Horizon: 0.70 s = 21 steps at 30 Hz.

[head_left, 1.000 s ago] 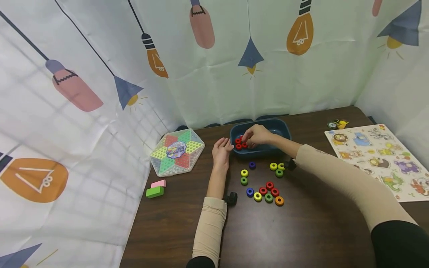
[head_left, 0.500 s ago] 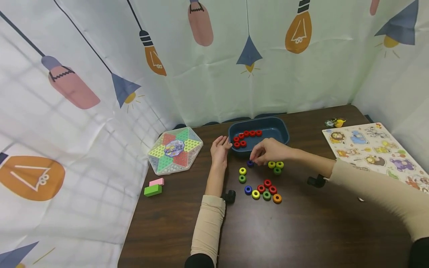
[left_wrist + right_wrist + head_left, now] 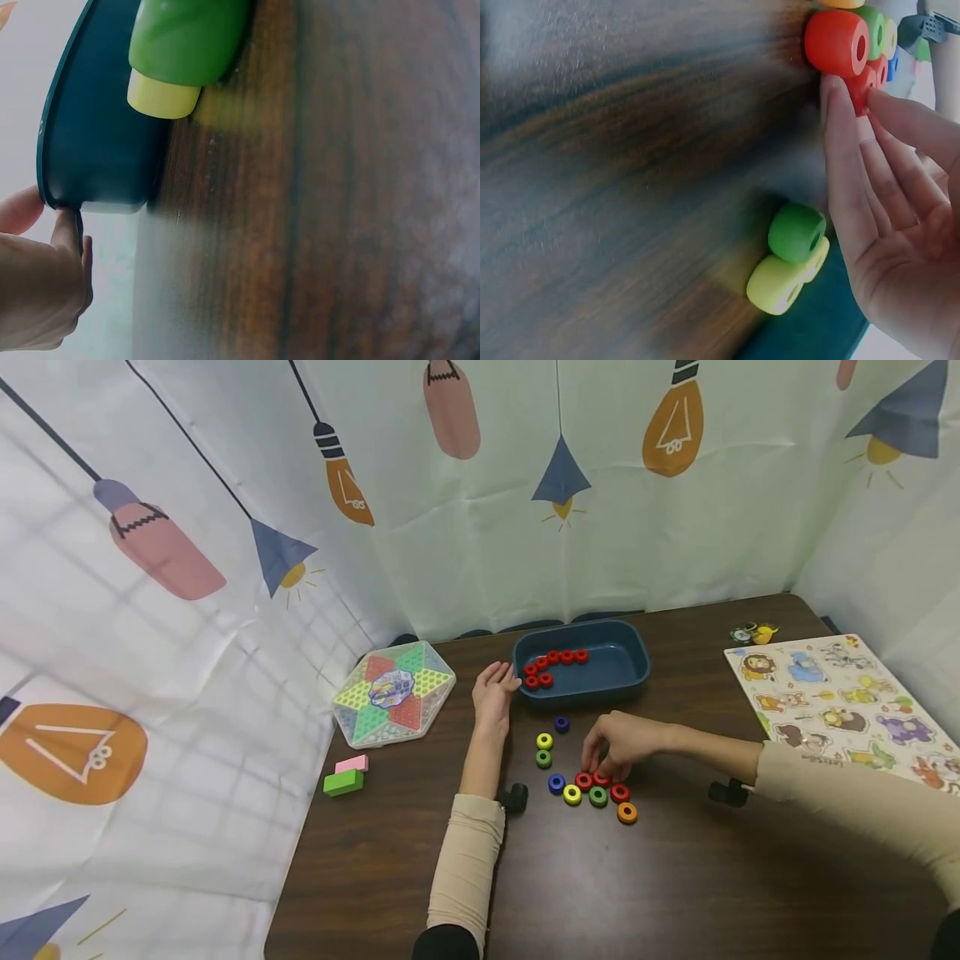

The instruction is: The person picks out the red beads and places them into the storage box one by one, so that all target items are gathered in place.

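My right hand [image 3: 622, 743] pinches a red ring-shaped bead [image 3: 602, 778] between thumb and index finger, at the cluster of beads on the table. In the right wrist view this red bead [image 3: 861, 90] sits between the fingertips, touching another red bead [image 3: 838, 43]. Red, green, yellow, blue and orange [image 3: 627, 812] beads lie around it. My left hand [image 3: 492, 697] is beside the left end of a dark blue tray [image 3: 615, 689]; in the left wrist view its fingertips touch the tray's rim [image 3: 46, 135]. Several red beads [image 3: 567, 657] lie inside the tray.
A hexagonal Chinese checkers box [image 3: 393, 693] lies left of the tray, with pink [image 3: 352, 763] and green [image 3: 343, 782] blocks before it. An animal puzzle board [image 3: 843, 702] covers the right side. Yellow [image 3: 543, 741], green [image 3: 543, 759] and dark blue [image 3: 562, 723] beads lie before the tray.
My right hand has come out of the tray, past the dark blue bead, down to the red beads in the cluster, which have shifted slightly. My left hand stays at the tray.
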{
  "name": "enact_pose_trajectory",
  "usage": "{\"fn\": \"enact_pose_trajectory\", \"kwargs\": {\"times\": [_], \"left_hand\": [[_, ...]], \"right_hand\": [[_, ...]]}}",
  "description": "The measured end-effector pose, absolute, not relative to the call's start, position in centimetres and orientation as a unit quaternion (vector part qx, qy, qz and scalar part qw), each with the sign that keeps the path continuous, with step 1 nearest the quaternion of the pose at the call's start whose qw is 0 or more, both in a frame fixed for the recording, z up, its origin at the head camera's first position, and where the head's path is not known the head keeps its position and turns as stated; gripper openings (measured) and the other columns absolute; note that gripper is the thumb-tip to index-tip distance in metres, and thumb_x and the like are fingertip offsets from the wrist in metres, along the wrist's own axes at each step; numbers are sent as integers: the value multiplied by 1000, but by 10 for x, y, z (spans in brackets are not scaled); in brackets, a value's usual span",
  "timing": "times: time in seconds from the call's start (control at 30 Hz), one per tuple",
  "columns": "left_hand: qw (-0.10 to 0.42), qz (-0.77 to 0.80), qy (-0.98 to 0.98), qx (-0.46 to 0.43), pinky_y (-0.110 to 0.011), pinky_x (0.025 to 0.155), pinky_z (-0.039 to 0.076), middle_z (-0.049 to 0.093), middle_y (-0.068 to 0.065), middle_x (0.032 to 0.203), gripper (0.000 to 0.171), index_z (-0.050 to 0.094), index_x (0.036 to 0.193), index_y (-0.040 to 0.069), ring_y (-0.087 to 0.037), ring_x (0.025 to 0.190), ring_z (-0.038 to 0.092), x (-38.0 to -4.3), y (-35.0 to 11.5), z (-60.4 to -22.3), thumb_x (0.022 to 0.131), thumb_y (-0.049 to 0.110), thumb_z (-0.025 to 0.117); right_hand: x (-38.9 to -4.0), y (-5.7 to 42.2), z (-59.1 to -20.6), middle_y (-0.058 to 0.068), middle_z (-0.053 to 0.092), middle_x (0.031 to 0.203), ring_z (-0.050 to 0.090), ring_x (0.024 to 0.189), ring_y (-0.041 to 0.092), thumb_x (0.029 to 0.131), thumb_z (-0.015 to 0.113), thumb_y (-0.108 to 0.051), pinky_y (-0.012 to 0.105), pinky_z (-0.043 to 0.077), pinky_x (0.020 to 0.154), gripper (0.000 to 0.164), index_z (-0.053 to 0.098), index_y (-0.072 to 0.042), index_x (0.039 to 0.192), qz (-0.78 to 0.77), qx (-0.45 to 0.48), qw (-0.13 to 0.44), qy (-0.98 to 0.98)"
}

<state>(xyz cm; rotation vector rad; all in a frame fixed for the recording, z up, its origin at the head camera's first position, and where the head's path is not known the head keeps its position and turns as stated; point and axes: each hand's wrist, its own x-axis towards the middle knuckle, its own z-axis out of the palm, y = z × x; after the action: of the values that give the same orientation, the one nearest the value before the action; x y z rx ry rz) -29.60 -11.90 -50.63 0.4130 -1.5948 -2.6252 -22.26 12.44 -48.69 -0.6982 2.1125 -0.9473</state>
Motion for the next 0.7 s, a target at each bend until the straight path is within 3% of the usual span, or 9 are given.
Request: {"fn": "enact_pose_trajectory", "kwargs": {"times": [0.3,0.7], "left_hand": [[16,-846,-516,133,-28,96,51,46,-20,145,65,42,140,2,-23,129,52,-295,-120,-504,82,-20,60],[17,-850,-508,138,-27,96,51,50,-17,141,66,43,139,4,-24,129,52,-295,-121,-507,81,-19,62]], "right_hand": [[-236,120,-471,9,73,90,72,68,29,79,73,5,41,60,60,22,75,-7,99,-390,-288,361,797],[-314,116,-416,16,72,102,71,81,37,85,71,0,53,57,76,23,71,-4,108,-441,-245,329,798]]}}
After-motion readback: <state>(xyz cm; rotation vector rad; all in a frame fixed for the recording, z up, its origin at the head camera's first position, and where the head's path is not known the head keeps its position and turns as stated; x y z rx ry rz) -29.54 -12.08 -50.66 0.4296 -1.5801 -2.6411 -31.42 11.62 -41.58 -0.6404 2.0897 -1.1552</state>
